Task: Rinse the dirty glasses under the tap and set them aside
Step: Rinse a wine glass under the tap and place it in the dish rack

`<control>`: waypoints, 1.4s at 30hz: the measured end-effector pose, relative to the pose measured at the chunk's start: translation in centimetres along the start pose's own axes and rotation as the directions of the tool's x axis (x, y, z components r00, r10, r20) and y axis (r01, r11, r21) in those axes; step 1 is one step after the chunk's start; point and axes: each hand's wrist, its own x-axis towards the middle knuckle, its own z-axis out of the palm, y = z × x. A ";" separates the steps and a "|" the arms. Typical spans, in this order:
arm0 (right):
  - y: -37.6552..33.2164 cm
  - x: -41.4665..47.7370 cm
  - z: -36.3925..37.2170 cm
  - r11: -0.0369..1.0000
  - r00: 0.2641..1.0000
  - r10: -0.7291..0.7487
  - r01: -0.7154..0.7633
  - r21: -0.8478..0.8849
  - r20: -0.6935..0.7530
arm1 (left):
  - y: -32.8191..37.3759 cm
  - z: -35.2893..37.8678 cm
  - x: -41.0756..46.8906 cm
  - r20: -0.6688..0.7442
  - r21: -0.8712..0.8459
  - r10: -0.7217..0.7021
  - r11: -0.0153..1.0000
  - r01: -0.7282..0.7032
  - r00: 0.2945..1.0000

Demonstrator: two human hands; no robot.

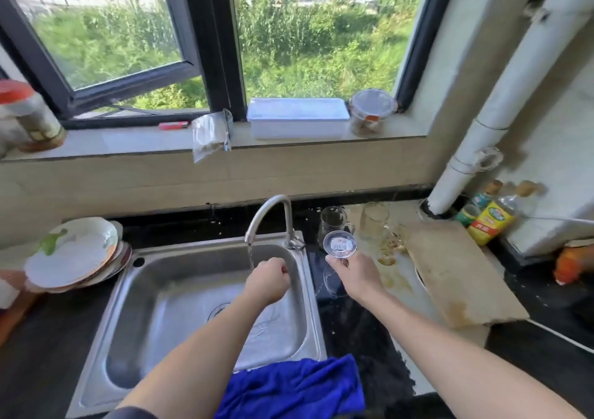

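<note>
My right hand [356, 277] grips a clear glass [340, 243] turned upside down, its round base facing up, over the dark counter just right of the sink [180, 303]. My left hand [268, 279] is curled into a fist under the thin stream running from the tap [270, 214]; nothing shows inside it. Behind the held glass stand a clear handled glass [334, 222] and a glass with brownish residue [374, 219]. A third stained glass [390, 246] lies tipped beside them.
A stack of plates [74, 254] sits left of the sink. A blue cloth [289, 386] hangs over the sink's front edge. A stained wooden board [459, 274] and oil bottles [491, 219] crowd the right counter. A white box [297, 119] is on the windowsill.
</note>
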 end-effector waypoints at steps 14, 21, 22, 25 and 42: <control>17.1 -22.2 -17.8 0.911 0.761 0.408 -0.373 0.175 -0.505 | 22.9 12.8 -11.2 0.271 0.132 0.555 0.788 -0.601 0.787; 27.6 -42.8 -22.6 0.801 0.541 0.563 -0.544 0.251 -0.626 | 32.2 25.5 -26.9 0.397 0.075 0.704 0.614 -0.786 0.588; 28.9 -45.9 -22.9 0.786 0.514 0.576 -0.561 0.259 -0.636 | 33.1 27.6 -29.4 0.416 0.065 0.726 0.577 -0.814 0.548; 32.3 -54.8 -23.4 0.729 0.418 0.637 -0.598 0.332 -0.647 | 35.2 33.0 -37.1 0.483 0.022 0.756 0.494 -0.869 0.442; 47.2 -86.6 -24.6 0.214 -0.308 0.848 -0.545 0.811 -0.430 | 49.7 51.5 -67.2 0.603 -0.311 0.723 -0.176 -0.934 -0.337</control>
